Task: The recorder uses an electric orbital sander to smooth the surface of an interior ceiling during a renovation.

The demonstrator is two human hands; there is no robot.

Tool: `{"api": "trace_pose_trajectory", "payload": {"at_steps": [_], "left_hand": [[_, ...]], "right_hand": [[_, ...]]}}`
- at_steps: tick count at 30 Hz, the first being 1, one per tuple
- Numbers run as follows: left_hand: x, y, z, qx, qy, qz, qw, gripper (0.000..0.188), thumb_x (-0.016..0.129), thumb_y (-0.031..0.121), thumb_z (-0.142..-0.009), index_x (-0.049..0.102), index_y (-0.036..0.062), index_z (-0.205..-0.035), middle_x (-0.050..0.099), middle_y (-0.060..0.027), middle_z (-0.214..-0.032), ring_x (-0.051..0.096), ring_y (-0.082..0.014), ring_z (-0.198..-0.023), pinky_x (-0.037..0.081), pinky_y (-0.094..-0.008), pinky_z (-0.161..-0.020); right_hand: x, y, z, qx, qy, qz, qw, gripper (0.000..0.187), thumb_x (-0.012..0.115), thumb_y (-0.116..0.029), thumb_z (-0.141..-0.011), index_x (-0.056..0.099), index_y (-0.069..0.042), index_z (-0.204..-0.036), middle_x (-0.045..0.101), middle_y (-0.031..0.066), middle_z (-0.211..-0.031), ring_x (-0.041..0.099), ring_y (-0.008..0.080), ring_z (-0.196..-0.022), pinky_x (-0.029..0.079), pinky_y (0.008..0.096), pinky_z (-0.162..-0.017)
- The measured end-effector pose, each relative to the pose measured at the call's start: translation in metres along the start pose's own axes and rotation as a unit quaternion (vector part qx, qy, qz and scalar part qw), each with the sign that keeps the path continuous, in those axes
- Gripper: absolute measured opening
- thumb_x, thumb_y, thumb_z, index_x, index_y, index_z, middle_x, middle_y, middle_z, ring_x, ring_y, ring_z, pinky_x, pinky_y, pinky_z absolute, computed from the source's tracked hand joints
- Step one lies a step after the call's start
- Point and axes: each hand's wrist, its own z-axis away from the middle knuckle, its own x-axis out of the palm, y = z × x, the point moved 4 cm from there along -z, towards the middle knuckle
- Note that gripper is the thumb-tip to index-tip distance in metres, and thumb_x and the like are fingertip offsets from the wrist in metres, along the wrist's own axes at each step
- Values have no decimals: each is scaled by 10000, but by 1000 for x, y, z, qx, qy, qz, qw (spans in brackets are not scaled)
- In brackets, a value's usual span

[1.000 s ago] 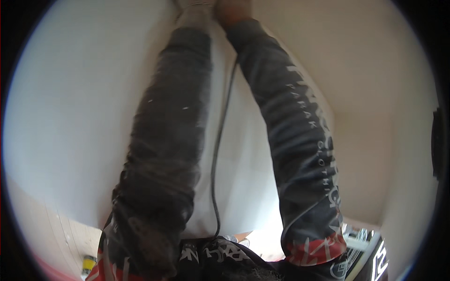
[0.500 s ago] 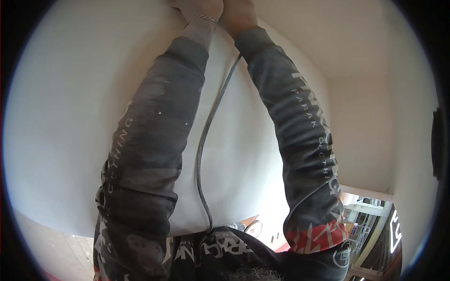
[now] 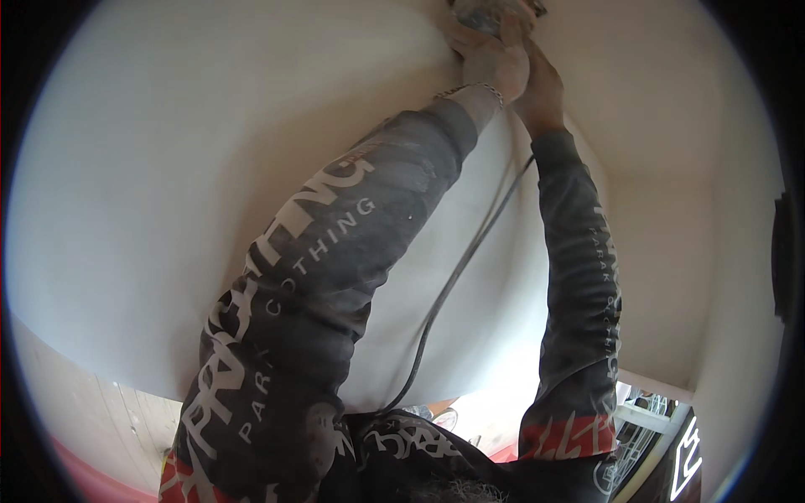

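Both my arms reach up to the far edge of the view, in dark sleeves with pale lettering. My left hand point(image 3: 496, 65), with a chain bracelet at the wrist, is closed on a corded power tool point(image 3: 489, 15). Only a greyish, shiny part of that tool shows; the top edge cuts off the rest. Close beside it, my right hand point(image 3: 542, 90) is closed round the tool's near end, its fingers partly hidden. A dark cable point(image 3: 457, 272) runs from near my right wrist down towards my chest. The tool is up against a smooth whitish surface point(image 3: 151, 210).
A pale panel point(image 3: 658, 260) meets the whitish surface at a corner on the right. Light wooden boards point(image 3: 126, 419) show at the lower left. Metal racks point(image 3: 641, 436) and a lit white sign point(image 3: 686, 461) stand at the lower right.
Both hands have moved to the right, and part of the tool has come into view. The cable has swung to the right with them and now slants more.
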Motion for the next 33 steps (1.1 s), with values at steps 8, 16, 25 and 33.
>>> {"api": "trace_pose_trajectory", "payload": {"at_steps": [8,16,25,33], "left_hand": [[14,16,13,26,-294,31,955,670,181,417,-1112,188,-69,-1572,493,-439,-1402,507,-505,-1351,315,-483,-1209],[30,21,15,53,-288,15,956,581,186,342,-1112,286,-33,-1545,599,-375,-1320,594,-512,-1237,453,-529,-1083],[-16,27,2,-64,-65,136,987,852,211,556,-1084,383,-203,-1430,582,-409,-1310,574,-507,-1248,423,-457,-1128],[-50,23,-11,-72,39,279,957,862,453,452,-1074,91,-201,-1504,254,-437,-1512,409,-484,-1403,380,-433,-1160]], "right_hand": [[-11,36,9,6,12,41,999,603,631,-250,-936,466,-157,-1508,650,161,-1322,651,407,-1139,537,482,-958],[-17,63,14,36,-2,17,999,540,624,-249,-970,509,-91,-1473,630,183,-1372,641,400,-1179,535,467,-987],[-10,21,-23,-7,18,-19,1000,599,622,-317,-973,476,-120,-1518,570,159,-1480,619,399,-1234,530,459,-998],[4,-15,-47,34,-49,-45,997,587,578,-360,-1038,470,-52,-1526,640,223,-1376,646,337,-1236,498,375,-1017]]}}
